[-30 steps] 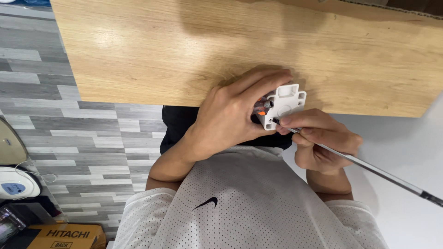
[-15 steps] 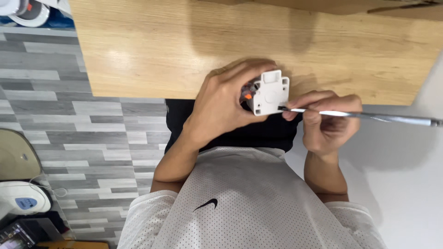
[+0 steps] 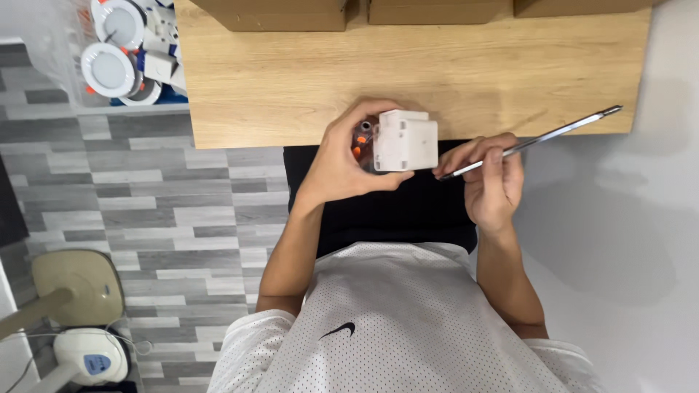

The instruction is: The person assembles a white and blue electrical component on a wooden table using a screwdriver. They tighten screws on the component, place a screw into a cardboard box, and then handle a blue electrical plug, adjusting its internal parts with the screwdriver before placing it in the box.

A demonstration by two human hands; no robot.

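Left hand: the left hand (image 3: 342,164) has its grip clamped around a small white box-shaped fitting (image 3: 405,141), thumb underneath and fingers curled over the top edge.
White fitting: held in the air just over the near edge of the wooden table (image 3: 291,80), above the person's lap; its broad white face is turned up toward the camera, and orange and dark parts (image 3: 362,138) show on its left side against the palm.
Right hand: the right hand (image 3: 491,182) has its grip closed on a thin metal rod-like tool (image 3: 531,140), pinched between thumb and fingertips near the tool's lower end.
Tool axis: the long axis runs on a slant from lower left to upper right; the lower-left tip lies just beside the right edge of the white fitting, and whether it touches cannot be told; the far end reaches out past the table's right corner.
Surroundings: cardboard boxes (image 3: 291,13) stand along the far edge of the table; round white lamp fittings (image 3: 109,69) lie in a clear container at the upper left; grey plank floor (image 3: 145,189) is below.
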